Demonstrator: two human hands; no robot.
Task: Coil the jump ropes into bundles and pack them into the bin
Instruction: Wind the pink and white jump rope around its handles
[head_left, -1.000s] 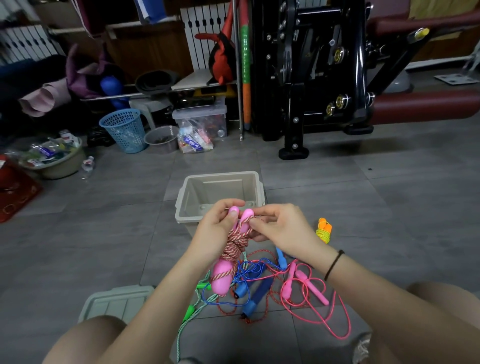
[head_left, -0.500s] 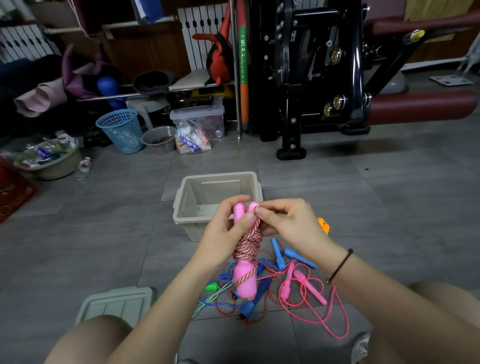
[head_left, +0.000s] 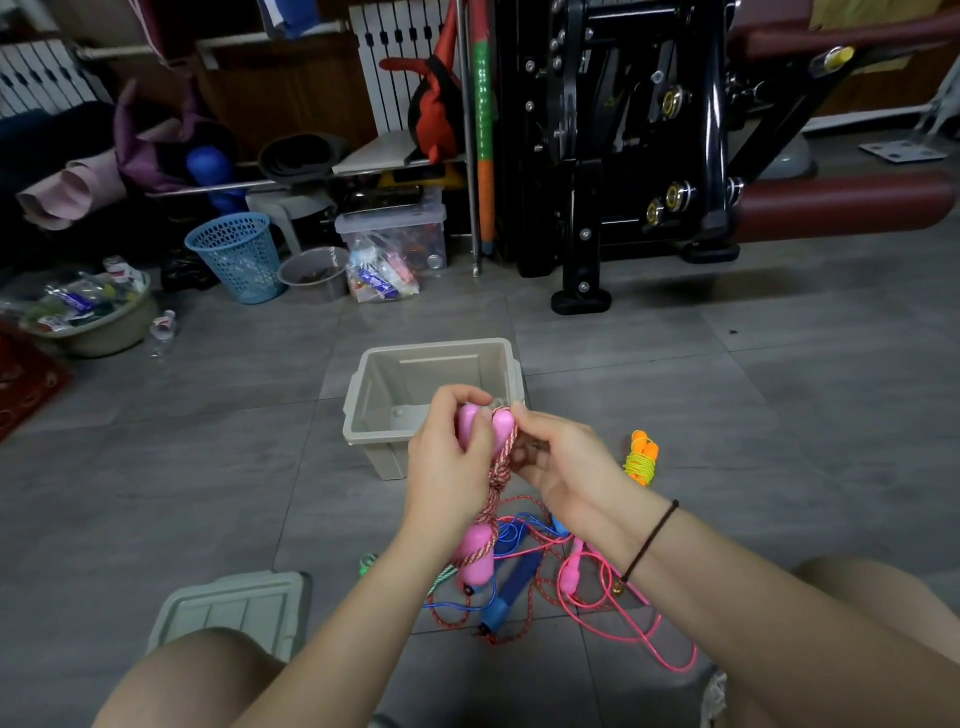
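1. Now the left hand (head_left: 447, 467) grips two pink handles (head_left: 500, 432) side by side, with its fingers curled round their upper ends and the thumb across the top.
2. Red-and-white rope (head_left: 500, 475) is wound round the middle of the handles, and their lower ends hang below the left wrist.
3. The right hand (head_left: 566, 467) pinches this rope just beside the top of the handles, thumb and forefinger closed on it.
4. Both hands hold the half-wound bundle in the air in front of the near edge of the bin (head_left: 382, 379), not inside it.
5. The bin stands open on the grey tiled floor (head_left: 727, 415), just beyond the hands.
6. Its lid (head_left: 234, 608) lies flat on the floor near the left knee.
7. An orange bundle (head_left: 642, 457), bound with yellow-green cord, lies on the floor to the right of the bin, beyond the right hand.
8. Below the hands, loose ropes lie tangled on the floor: a blue rope (head_left: 511, 587) with blue grips, a pink rope (head_left: 628, 631), and a green rope (head_left: 368, 564) at the left edge of the heap.
9. A dark band (head_left: 652, 540) circles the right wrist.
10. Further back are a blue basket (head_left: 234, 254), a clear box (head_left: 395, 234), a basin (head_left: 104, 332) and a black gym machine (head_left: 623, 130).
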